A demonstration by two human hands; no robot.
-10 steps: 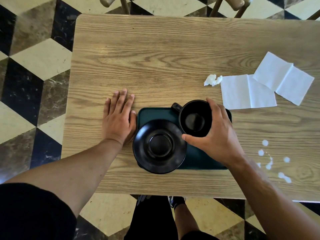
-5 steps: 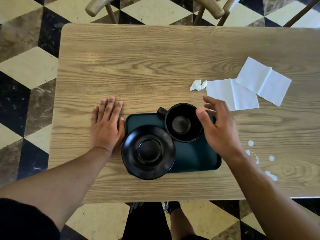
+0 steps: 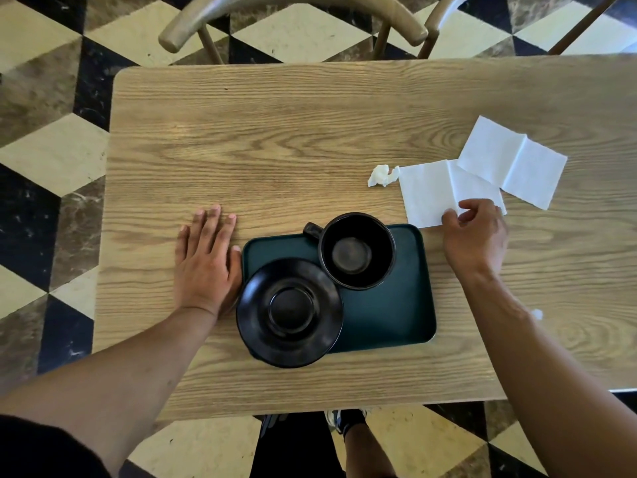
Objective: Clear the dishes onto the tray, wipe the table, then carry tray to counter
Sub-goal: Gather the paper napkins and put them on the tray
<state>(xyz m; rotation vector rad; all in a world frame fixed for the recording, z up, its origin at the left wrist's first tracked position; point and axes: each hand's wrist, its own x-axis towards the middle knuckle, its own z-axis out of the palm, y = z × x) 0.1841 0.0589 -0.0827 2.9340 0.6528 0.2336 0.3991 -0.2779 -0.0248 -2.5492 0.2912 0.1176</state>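
A dark green tray (image 3: 389, 312) lies on the wooden table (image 3: 293, 143) near its front edge. On the tray stand a black cup (image 3: 356, 251) and a black saucer (image 3: 289, 312), the saucer overhanging the tray's front left corner. My left hand (image 3: 205, 260) lies flat on the table, its fingers apart, touching the tray's left edge. My right hand (image 3: 475, 232) is to the right of the tray, its fingertips pinching the near edge of a white napkin (image 3: 431, 191). A second white napkin (image 3: 510, 160) partly overlaps the first.
A small crumpled tissue (image 3: 381, 175) lies left of the napkins. A white speck (image 3: 537, 313) shows beside my right forearm. Two wooden chairs (image 3: 293, 15) stand at the table's far side. The floor (image 3: 41, 150) is chequered tile.
My right hand let go of the black cup on the tray and moved right to the near napkin, closing its fingertips on the edge. My left hand stayed flat beside the tray.
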